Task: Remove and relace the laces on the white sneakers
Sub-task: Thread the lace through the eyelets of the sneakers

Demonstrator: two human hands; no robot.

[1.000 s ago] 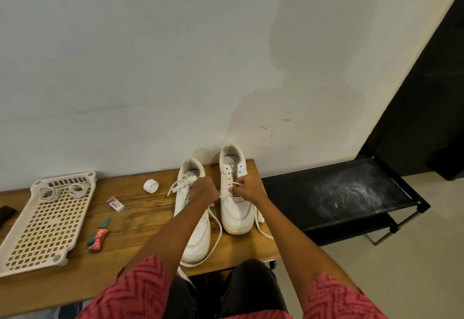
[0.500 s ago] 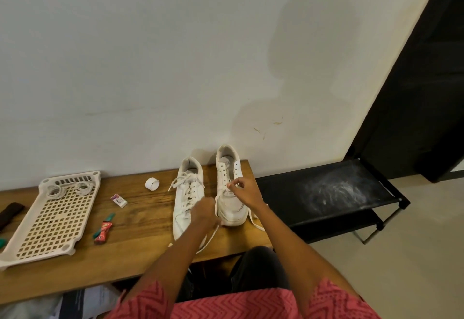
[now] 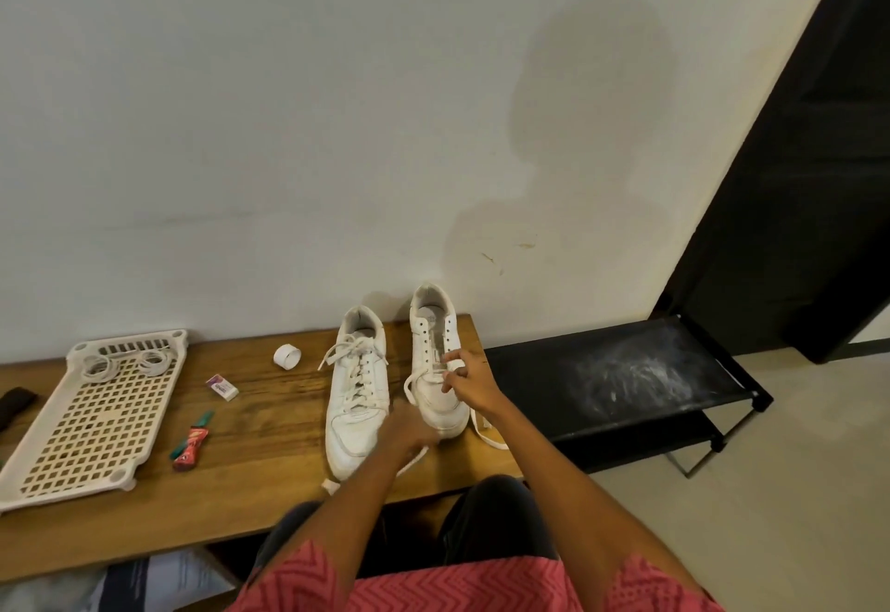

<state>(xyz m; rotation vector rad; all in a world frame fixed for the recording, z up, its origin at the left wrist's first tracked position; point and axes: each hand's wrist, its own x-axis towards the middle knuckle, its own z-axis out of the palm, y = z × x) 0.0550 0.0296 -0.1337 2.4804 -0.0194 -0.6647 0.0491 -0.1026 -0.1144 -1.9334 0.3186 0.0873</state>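
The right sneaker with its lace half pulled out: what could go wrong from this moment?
1. The right sneaker stands at the end of the wooden bench; a strong pull from the left hand might drag it off.
2. The lace hangs over the bench edge and could slip down or tangle.
3. The right hand pinches only lightly, so the lace may escape.

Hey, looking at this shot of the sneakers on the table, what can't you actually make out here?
All in the head view:
- Left hand: motion-blurred, so its grip on the lace is unclear.
- Right sneaker: the right hand covers the middle eyelets.
- Eraser: label too small to read.
- Dark object: cut off by the left edge.
- Under the table: hidden by the tabletop and the person's legs.
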